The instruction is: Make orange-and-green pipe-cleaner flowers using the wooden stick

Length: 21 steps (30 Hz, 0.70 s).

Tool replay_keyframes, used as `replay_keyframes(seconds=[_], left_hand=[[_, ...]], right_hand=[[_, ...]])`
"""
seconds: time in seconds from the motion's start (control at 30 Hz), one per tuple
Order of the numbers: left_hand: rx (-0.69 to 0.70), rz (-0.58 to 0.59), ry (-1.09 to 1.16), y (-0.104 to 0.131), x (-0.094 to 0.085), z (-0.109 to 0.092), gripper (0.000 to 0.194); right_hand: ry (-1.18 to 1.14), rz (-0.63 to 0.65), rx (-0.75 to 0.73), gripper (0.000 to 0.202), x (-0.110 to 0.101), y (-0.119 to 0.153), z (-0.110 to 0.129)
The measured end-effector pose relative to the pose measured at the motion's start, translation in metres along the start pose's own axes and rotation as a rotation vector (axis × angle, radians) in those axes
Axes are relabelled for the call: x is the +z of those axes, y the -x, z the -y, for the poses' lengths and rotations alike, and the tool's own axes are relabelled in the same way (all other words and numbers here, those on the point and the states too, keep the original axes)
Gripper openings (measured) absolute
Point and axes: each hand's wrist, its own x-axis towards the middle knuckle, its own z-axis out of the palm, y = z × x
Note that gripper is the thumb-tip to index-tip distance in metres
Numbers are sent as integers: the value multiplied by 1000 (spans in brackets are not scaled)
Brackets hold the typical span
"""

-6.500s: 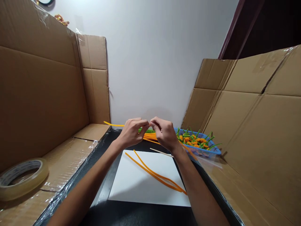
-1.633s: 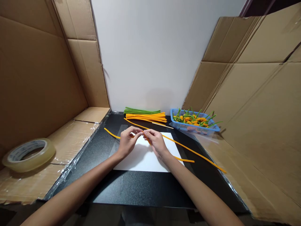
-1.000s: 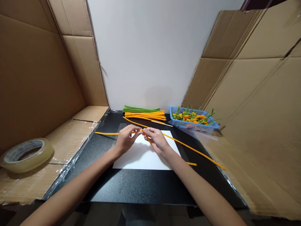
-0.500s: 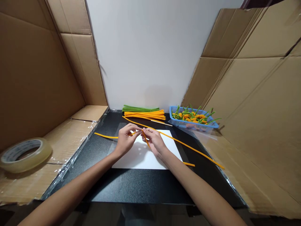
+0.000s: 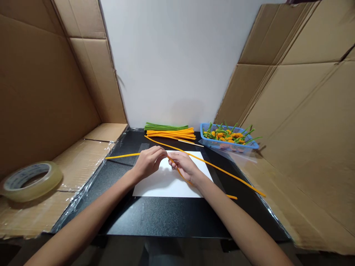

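Both my hands meet over a white sheet of paper (image 5: 163, 186) and pinch one long orange pipe cleaner (image 5: 181, 174). My left hand (image 5: 149, 161) is closed on it, palm down, with the fingertips partly hidden; one end sticks out to the left past the paper. Thumb and fingers of my right hand (image 5: 183, 164) grip it close to the left fingertips. From there it slants down under my right wrist, and its other end shows beyond the forearm. Behind my hands, a second orange pipe cleaner (image 5: 224, 172) lies diagonally across the table.
At the back lie a green pipe cleaner bundle (image 5: 166, 127), an orange bundle (image 5: 170, 134) and a thin pale stick (image 5: 190, 143). A blue basket (image 5: 230, 147) holds several orange-and-green pieces. Clear tape (image 5: 33, 181) sits left on cardboard. Cardboard walls (image 5: 307, 122) flank the black table (image 5: 163, 218).
My left hand has turned more palm down, its fingers now covering the pinch. The held pipe cleaner's left end reaches further left and straighter; its right end has shifted slightly right.
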Motion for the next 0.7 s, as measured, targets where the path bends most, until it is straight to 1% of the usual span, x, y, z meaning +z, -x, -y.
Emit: replay_keyframes(seconds=[0.07, 0.13, 0.2, 0.23, 0.37, 0.5, 0.57, 0.7], left_hand=[[-155, -13, 41, 1, 3, 1, 9], [-282, -12, 106, 0, 4, 0, 9], [-358, -1, 173, -2, 5, -3, 13], [-379, 1, 202, -3, 5, -4, 16], [-384, -5, 252, -5, 4, -7, 22], [-345, -4, 257, -3, 7, -6, 14], [-330, -3, 264, -2, 8, -5, 10], [-354, 29, 279, -1, 10, -4, 10]], right_hand=[[224, -108, -216, 26, 2, 0, -1], [504, -173, -429, 19, 2, 1, -2], [714, -205, -586, 11, 1, 1, -2], [775, -221, -632, 9, 0, 1, -3], [876, -238, -674, 10, -4, -2, -6], [958, -246, -659, 13, -7, -3, -8], [1013, -228, -646, 13, -7, -3, -8], [1135, -202, -680, 13, -8, -1, -7]])
